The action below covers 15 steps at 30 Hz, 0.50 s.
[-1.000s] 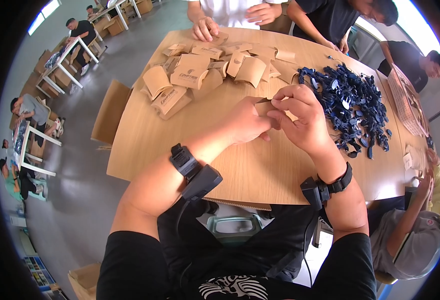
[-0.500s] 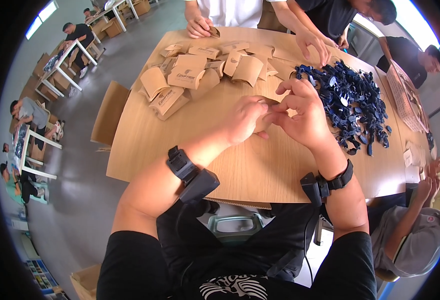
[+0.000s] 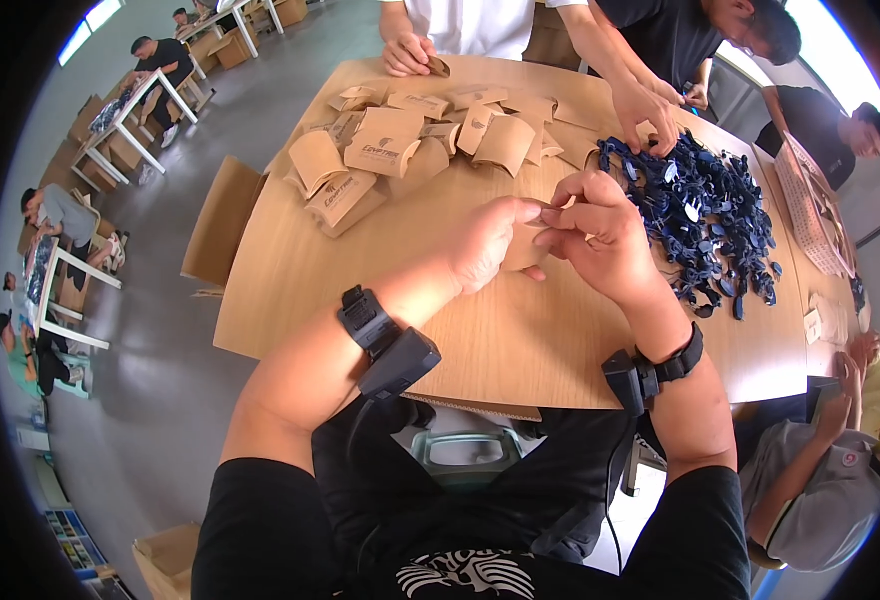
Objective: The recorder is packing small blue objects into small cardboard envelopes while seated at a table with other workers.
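In the head view, your left hand [image 3: 488, 245] and right hand [image 3: 605, 240] meet above the middle of the wooden counter [image 3: 290, 290]. Between them you hold a small brown cardboard sleeve [image 3: 526, 250], raised a little over the counter and mostly hidden by your palms. The fingers [image 3: 520, 210] of your left hand are curled together and clamped on the sleeve's left side. Your right hand's fingers wrap over its top and right side, closed on it too, with the fingertips of both hands touching near the upper edge. Each of your wrists carries a black band with a small black device.

Behind your hands, toward the far left of the counter, lies a loose heap of folded brown sleeves [image 3: 400, 150], some bulging, some flat. To the right of your right hand, just beside it, spreads a pile of small dark blue pieces [image 3: 705, 210]; their exact shape is too small to tell. A flat brown card sheet [image 3: 810, 205] lies past that pile near the counter's right rim.

Across the counter, another person's hand [image 3: 405, 55] holds one brown sleeve, and a second person's hand [image 3: 648, 110] rests at the edge of the blue pile. A brown chair [image 3: 222, 220] stands at the counter's left side.
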{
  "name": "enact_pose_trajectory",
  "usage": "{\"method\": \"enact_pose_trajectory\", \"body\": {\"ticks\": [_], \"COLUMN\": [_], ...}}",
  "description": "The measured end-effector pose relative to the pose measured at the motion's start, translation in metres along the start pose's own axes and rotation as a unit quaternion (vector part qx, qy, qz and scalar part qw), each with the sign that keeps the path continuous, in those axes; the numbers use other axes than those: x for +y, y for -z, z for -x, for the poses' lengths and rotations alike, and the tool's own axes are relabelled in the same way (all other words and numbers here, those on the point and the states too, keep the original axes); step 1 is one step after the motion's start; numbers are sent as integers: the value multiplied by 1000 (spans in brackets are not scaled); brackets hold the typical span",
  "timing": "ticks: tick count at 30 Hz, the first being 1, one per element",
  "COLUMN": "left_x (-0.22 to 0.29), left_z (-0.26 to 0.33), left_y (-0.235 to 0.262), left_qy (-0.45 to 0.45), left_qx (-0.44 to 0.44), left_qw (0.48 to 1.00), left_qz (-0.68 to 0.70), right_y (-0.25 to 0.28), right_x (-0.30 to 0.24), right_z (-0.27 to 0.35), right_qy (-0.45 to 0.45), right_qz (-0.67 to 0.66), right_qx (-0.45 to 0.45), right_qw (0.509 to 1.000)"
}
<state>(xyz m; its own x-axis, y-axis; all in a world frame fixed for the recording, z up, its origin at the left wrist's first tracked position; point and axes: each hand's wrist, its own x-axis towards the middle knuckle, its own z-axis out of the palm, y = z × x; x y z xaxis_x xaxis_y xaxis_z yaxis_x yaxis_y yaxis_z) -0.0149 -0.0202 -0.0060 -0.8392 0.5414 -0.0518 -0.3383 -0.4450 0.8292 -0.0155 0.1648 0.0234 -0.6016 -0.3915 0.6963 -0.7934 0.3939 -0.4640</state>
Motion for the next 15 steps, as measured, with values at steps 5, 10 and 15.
{"method": "enact_pose_trajectory", "body": {"ticks": [5, 10, 15], "left_x": [6, -5, -3], "left_z": [2, -2, 4], "left_y": [-3, -10, -20], "left_qy": [13, -18, -22], "left_qx": [-1, -42, -38], "left_qw": [1000, 999, 998], "left_qz": [-26, -5, -37], "right_y": [-1, 6, 4], "right_x": [3, 4, -7], "right_z": [-2, -2, -4], "right_qy": [51, 39, 56], "right_qz": [56, 50, 69], "right_qx": [4, 3, -28], "right_qw": [997, 998, 996]}}
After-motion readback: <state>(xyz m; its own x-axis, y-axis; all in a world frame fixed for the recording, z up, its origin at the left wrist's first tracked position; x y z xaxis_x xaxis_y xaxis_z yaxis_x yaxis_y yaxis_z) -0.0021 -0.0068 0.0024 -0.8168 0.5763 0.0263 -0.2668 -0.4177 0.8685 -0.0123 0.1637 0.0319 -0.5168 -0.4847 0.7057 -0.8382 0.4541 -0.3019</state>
